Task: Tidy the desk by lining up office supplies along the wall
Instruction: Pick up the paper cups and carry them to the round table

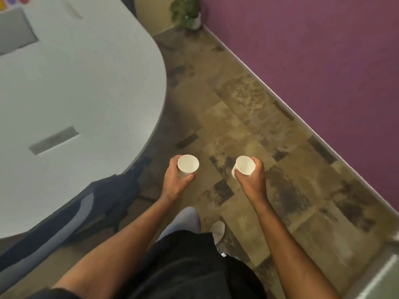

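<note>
I hold a white paper cup in each hand above the floor, beside the desk. My left hand (176, 180) wraps around the left cup (187, 165), whose open mouth faces up and looks empty. My right hand (251, 180) grips the right cup (245, 166), tilted slightly toward the left. Both cups hang over the patterned floor, to the right of the white desk (86, 93). The purple wall (313, 61) runs diagonally along the right.
The white desk has a rounded end, a grey cable slot (54, 140) and a grey panel (15, 33) near the top left. A dark chair (103, 203) sits under the desk's edge. A potted plant (186, 12) stands in the far corner. The patterned brown floor (248, 117) lies ahead.
</note>
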`<state>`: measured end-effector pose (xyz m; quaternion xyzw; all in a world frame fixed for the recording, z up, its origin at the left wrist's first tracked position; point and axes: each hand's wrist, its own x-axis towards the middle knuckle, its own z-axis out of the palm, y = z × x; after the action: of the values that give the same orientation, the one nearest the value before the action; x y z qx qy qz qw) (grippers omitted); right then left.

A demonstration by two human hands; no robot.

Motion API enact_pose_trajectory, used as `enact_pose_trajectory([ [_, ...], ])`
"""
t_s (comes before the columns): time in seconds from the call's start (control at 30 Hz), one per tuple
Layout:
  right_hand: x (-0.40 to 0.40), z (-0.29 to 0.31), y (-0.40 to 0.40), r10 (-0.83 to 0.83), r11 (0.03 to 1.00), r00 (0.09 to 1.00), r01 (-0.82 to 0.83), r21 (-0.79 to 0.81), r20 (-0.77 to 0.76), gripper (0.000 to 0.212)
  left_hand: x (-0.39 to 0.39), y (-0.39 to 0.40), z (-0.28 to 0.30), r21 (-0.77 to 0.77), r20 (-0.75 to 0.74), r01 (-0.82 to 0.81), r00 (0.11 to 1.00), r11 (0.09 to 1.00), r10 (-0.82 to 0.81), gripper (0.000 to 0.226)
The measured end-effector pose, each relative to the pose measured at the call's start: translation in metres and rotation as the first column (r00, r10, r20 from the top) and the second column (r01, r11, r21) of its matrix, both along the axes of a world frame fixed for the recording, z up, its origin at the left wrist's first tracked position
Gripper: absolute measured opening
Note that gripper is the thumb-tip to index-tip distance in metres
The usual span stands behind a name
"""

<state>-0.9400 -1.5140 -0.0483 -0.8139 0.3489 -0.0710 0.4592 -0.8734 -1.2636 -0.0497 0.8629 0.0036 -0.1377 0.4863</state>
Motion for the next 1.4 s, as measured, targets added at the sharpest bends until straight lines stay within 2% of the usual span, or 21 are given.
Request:
enact_pose_trajectory([
  [0.2,0.118,-0.009,-0.009,0.211,0.977,0.977,-0.211,0.012,-0.012,0.073,0.056,0.0,-0.011,-0.001,-0.002,-0.236,0.972,0.972,0.236,0.068],
  [0.37,0.235,-0.016,0.013,0.405,0.914,0.914,-0.405,0.008,0.001,0.073,0.127,0.015,-0.015,-0.025,0.008,-0.432,0.902,0.901,0.432,0.072],
  [0.47,0.305,-0.016,0.035,0.525,0.851,0.851,-0.525,0.013,-0.019,0.075,0.173,0.029,-0.015,-0.053,-0.022,-0.56,0.829,0.827,0.56,0.073],
  [0.63,0.413,-0.01,0.075,0.687,0.726,0.726,-0.688,-0.023,-0.016,0.075,0.246,0.057,-0.011,-0.051,-0.057,-0.648,0.761,0.76,0.646,0.077],
  [0.83,0.523,0.004,0.14,0.846,0.533,0.534,-0.846,-0.013,-0.007,0.076,0.305,0.08,-0.006,-0.048,-0.061,-0.809,0.587,0.585,0.807,0.076],
  [0.97,0.586,0.004,0.191,0.93,0.364,0.364,-0.931,-0.004,-0.041,0.078,0.324,0.092,-0.008,-0.03,-0.075,-0.91,0.415,0.414,0.907,0.075],
  [1.07,0.622,0.002,0.232,0.981,0.194,0.193,-0.98,0.036,-0.033,0.079,0.336,0.097,-0.009,-0.002,-0.079,-0.964,0.264,0.265,0.961,0.076],
  [1.13,0.642,-0.002,0.259,0.998,0.063,0.062,-0.996,0.055,-0.021,0.08,0.344,0.098,-0.012,0.021,-0.078,-0.99,0.138,0.14,0.987,0.077],
  [1.3,0.681,-0.013,0.32,0.965,-0.26,-0.261,-0.965,0.046,-0.032,0.08,0.372,0.085,-0.009,0.051,-0.051,-0.97,-0.242,-0.24,0.969,0.079],
  [1.4,0.688,-0.017,0.351,0.907,-0.419,-0.42,-0.908,0.033,-0.037,0.079,0.382,0.073,-0.01,0.055,-0.024,-0.92,-0.389,-0.387,0.921,0.078],
])
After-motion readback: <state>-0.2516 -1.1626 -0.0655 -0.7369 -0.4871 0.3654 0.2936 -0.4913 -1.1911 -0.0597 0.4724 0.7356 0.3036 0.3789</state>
